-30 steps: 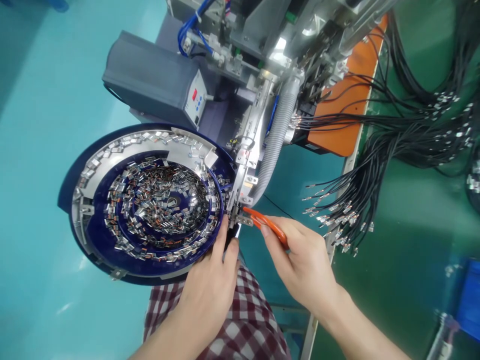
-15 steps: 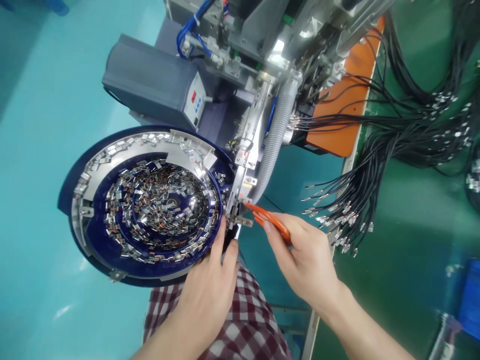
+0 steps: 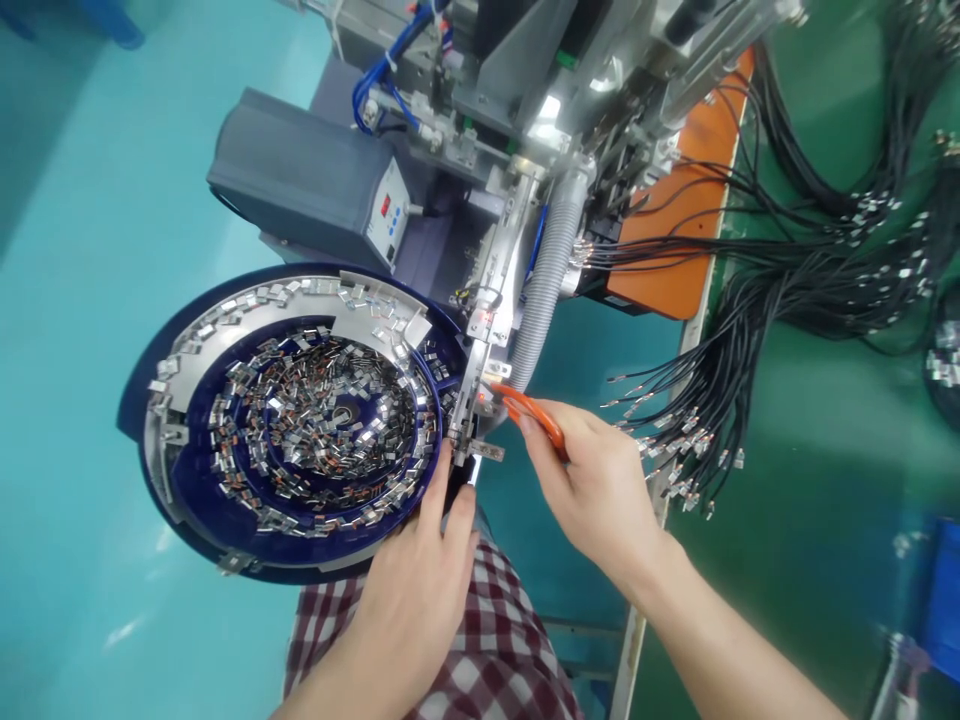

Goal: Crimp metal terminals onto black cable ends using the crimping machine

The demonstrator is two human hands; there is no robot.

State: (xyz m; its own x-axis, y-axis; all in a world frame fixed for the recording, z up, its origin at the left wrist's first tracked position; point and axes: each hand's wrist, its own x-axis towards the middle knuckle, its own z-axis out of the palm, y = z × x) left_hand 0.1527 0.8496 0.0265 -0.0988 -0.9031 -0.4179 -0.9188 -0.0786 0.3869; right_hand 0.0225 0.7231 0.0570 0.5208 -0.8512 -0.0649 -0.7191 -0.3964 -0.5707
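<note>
My right hand holds orange tweezers in a pinch, their tip at the narrow metal feed track. What the tip touches is too small to make out. My left hand rests with its fingers stretched out, the index fingertip at the near end of the track beside the bowl's rim. That dark blue feeder bowl holds many small metal terminals, and more of them line its spiral ledge.
A grey control box with a red display stands behind the bowl. A grey corrugated hose runs beside the track to the machine. Bundles of black cables with metal ends lie on the green table and hang over its edge.
The tweezers and my right hand have moved slightly up and left along the track. My left hand keeps its place at the bowl's rim. The view has shifted a little.
</note>
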